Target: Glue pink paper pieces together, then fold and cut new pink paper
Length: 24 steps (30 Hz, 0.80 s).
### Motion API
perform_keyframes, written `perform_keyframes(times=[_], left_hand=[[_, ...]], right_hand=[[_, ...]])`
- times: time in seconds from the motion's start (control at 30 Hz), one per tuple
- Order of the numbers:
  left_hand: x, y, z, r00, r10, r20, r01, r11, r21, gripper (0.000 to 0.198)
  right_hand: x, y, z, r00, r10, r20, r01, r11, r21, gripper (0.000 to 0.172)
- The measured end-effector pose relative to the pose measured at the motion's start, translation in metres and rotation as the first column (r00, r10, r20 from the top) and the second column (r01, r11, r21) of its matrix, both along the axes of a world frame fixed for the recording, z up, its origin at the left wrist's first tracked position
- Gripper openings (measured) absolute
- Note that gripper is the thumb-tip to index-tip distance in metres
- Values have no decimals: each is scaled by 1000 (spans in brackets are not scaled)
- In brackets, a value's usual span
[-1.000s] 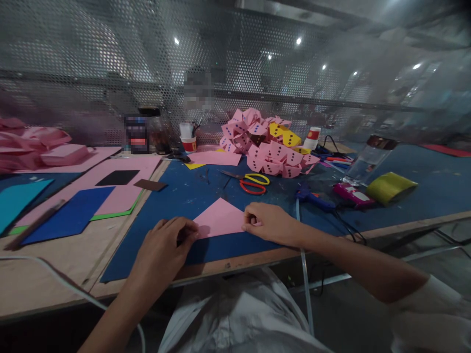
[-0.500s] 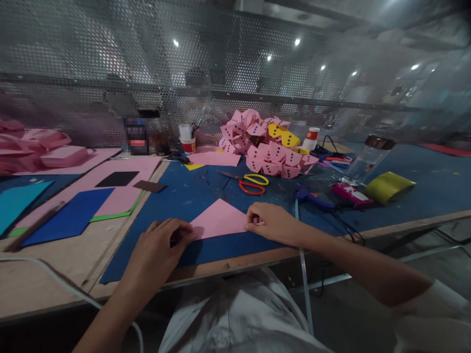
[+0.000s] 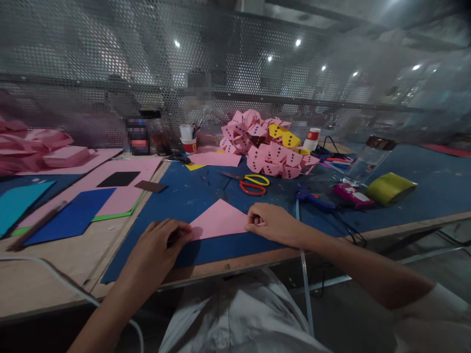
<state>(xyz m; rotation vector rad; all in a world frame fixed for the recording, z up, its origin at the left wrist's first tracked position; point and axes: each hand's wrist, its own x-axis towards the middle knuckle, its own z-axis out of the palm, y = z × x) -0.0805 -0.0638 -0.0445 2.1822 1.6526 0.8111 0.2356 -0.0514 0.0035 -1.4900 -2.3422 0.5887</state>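
A pink sheet of paper (image 3: 220,221), folded into a triangle, lies on the blue mat (image 3: 154,255) with its peak pointing away from me. My left hand (image 3: 164,245) pinches its left corner between thumb and fingers. At the right corner, my right hand (image 3: 263,220) is closed with its fingers curled round the paper's tip. Just beyond the triangle are scissors (image 3: 253,184) with one yellow and one red handle loop. A blue glue gun (image 3: 314,198) with a clear glue stick hanging from it lies beside my right hand.
Folded pink pieces with dots (image 3: 274,159) are heaped at the back. A glass bottle (image 3: 370,159), a yellow tape roll (image 3: 392,189) and a magenta box (image 3: 353,195) stand right. Left lie a blue sheet (image 3: 73,215) and a brown-handled tool (image 3: 37,228). A perforated metal screen (image 3: 235,68) rises behind.
My left hand has shifted very slightly left at the paper's corner. My right hand and the pink triangle stay in place.
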Motion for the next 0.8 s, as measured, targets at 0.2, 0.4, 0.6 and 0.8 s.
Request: perform_keyframes(times=[0.2,0.4,0.6,0.8], left_hand=[[-3,1,-2,999,42,-22,-41,999,33,38],[-4,0,0,998,41,-45,-39,998,50,37],[-8,2,-3,998,19,-57,-16,998,57,36],[-10,2,-5,998,10,-68,-6,998,63,34]], right_hand=[[1,0,0,1000,5,4,-5,1000,-4,9],[0,-1,1,1000,8,6,-8,1000,-1,7],[9,0,-1,1000,4,-24,-3,1000,4,2],[22,-1,-4,998,-4,-58,4,1000,1,1]])
